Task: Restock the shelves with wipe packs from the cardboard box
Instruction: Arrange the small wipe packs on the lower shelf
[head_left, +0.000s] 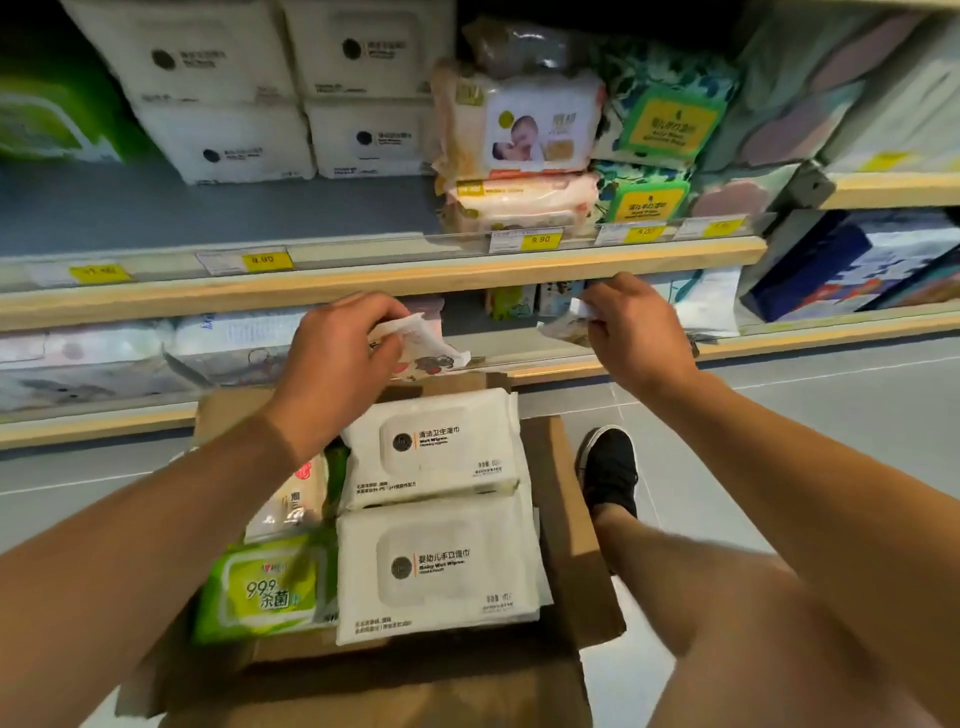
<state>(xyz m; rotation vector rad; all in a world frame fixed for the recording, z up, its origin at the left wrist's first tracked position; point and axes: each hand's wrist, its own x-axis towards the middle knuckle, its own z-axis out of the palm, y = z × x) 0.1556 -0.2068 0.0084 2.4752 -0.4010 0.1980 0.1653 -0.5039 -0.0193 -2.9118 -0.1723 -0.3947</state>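
The open cardboard box (566, 525) sits on the floor below me, holding two white wipe packs (431, 447), a green pack (265, 587) and a pale pack (291, 499). My left hand (337, 358) grips a small white printed wipe pack (426, 348) above the box, at the lower shelf's front. My right hand (628, 322) pinches another small pack (569, 325) at the same shelf's edge (779, 345). The upper shelf (363, 283) carries white, pink and green wipe packs.
My black shoe (608, 467) stands on the grey floor right of the box. Price tags (265, 260) line the upper shelf rail. A bare grey stretch of upper shelf (104, 208) lies left of the white packs. Blue boxes (857, 260) fill the right-hand unit.
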